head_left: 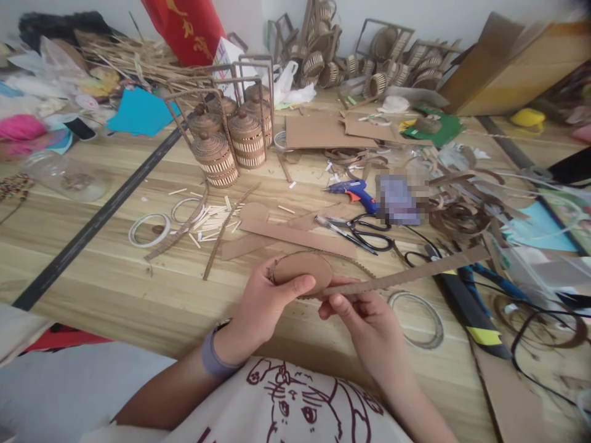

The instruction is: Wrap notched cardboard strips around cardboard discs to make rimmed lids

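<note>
Between thumb and fingers, my left hand [270, 301] grips a round cardboard disc [300, 269], thumb lying across its face. A long, narrow cardboard strip [401, 276] with a ridged edge meets the disc's right side and reaches out to the right. My right hand [364, 314] pinches this strip close to the disc. Whether the strip is glued to the rim I cannot tell. Just beyond the disc lie flat cardboard strips [295, 239]. Black-handled scissors [369, 232] and a pen [339, 232] rest behind my right hand.
A blue glue gun [353, 192] lies behind the scissors. Small lidded baskets [215, 160] with tall handles stand at the back left. Short pale sticks [215, 221] and tape rolls [149, 231] lie to the left. A black-and-yellow cutter [475, 314] and cables are at right.
</note>
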Tool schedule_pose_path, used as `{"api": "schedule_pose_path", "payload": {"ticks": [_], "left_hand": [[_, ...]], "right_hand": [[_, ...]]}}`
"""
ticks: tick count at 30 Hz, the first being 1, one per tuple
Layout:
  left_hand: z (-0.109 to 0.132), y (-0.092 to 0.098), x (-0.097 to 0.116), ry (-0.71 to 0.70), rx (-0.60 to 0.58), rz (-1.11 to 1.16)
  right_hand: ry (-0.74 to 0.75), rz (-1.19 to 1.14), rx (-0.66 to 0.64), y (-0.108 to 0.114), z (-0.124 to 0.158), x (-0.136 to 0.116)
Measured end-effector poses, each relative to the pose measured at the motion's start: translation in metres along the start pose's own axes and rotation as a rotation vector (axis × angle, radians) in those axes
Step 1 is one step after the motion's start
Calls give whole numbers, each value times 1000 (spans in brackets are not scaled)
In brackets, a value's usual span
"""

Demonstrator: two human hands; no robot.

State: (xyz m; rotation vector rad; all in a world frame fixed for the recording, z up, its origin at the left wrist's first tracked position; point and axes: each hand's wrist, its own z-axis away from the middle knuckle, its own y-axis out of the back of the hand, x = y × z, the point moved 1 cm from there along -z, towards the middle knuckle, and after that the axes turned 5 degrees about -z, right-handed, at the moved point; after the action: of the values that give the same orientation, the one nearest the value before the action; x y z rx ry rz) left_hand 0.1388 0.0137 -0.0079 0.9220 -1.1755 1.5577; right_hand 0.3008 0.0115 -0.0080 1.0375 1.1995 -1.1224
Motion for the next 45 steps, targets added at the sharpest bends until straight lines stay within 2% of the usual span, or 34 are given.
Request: {"api": "schedule_pose_path", "payload": {"ticks": [4,13,19,29,38,45], "left_hand": [[0,3,-1,-2,15,-19],[4,8,3,2,1,-97],[7,9,12,9,18,-251],[8,8,19,-63,-69,-407],[9,7,19,-54,-60,-599],[10,7,22,-67,-166,-685]], "right_hand": [[40,-41,75,7,0,0],[47,-9,67,10,0,-2],[59,1,39,9,0,-8],[106,34,18,10,0,-8],[102,268,-30,15,1,-12],[77,354,-93,16,3,-13]]}}
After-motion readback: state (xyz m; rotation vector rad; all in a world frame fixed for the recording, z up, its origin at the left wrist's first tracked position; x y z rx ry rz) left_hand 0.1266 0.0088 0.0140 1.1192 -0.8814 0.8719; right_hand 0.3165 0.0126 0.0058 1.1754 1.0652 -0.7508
